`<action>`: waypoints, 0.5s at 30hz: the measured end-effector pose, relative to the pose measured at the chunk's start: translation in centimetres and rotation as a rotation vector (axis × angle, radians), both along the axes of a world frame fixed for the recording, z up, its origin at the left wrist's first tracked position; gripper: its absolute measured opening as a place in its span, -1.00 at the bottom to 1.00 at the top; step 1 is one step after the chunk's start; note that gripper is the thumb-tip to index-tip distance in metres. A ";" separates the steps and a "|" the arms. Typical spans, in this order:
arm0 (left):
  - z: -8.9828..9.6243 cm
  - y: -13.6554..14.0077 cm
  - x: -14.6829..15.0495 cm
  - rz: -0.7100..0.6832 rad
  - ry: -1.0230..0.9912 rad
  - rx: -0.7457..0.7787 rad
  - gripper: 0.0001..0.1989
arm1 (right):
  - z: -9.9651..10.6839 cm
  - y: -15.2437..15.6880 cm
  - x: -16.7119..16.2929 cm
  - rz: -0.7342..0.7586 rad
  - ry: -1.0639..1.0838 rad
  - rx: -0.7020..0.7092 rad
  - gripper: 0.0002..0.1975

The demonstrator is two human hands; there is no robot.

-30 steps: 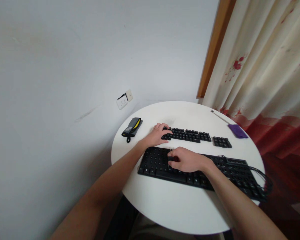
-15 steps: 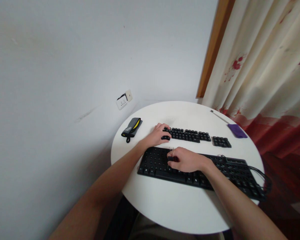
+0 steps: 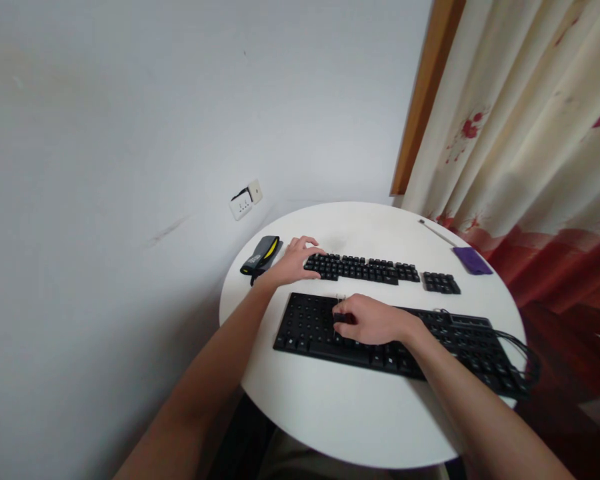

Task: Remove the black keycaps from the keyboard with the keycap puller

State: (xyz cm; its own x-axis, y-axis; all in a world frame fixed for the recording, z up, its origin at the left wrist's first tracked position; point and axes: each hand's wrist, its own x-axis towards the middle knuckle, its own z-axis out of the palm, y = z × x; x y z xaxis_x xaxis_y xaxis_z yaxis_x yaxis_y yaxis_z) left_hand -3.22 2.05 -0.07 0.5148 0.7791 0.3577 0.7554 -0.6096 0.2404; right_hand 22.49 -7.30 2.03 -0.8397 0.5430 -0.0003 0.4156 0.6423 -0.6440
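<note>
A black keyboard with most of its keycaps off lies across the near part of the white round table. My right hand is closed around a keycap puller with a dark body and thin wire ends, held over the keyboard's left part. Behind the keyboard, loose black keycaps sit in rows like a keyboard layout. My left hand is at the left end of those rows, thumb and fingers spread around the outermost keycaps, holding nothing that I can see.
A grey and yellow pouch lies left of my left hand. Separate keycaps form a number block at the right. Further right are a purple cloth and a thin brush. The keyboard's cable hangs over the right edge.
My left hand has slid left and opened wider, uncovering the left end of the keycap rows. My right hand with the keycap puller has stayed almost in place.
</note>
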 end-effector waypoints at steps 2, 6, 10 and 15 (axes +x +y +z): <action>0.2 0.2 -1.0 0.052 0.012 0.007 -0.34 | 0.0 0.0 0.0 0.001 0.000 -0.006 -0.79; -0.5 0.3 -0.7 0.073 0.066 -0.018 -0.13 | 0.1 0.0 0.0 0.005 -0.005 -0.011 -0.79; -1.4 0.2 0.7 0.092 0.094 -0.030 -0.06 | 0.1 -0.1 0.0 0.008 0.000 0.004 -0.78; -1.6 0.2 1.0 0.115 0.088 -0.020 -0.08 | 0.0 0.0 0.1 0.011 0.003 0.010 -0.78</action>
State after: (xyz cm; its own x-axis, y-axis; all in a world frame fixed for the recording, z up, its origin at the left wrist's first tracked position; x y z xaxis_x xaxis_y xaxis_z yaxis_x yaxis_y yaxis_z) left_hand -2.26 2.24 -1.69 0.4504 0.8412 0.2990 0.8387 -0.5135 0.1813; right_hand 22.55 -7.34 2.06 -0.8459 0.5333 0.0080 0.4060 0.6536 -0.6388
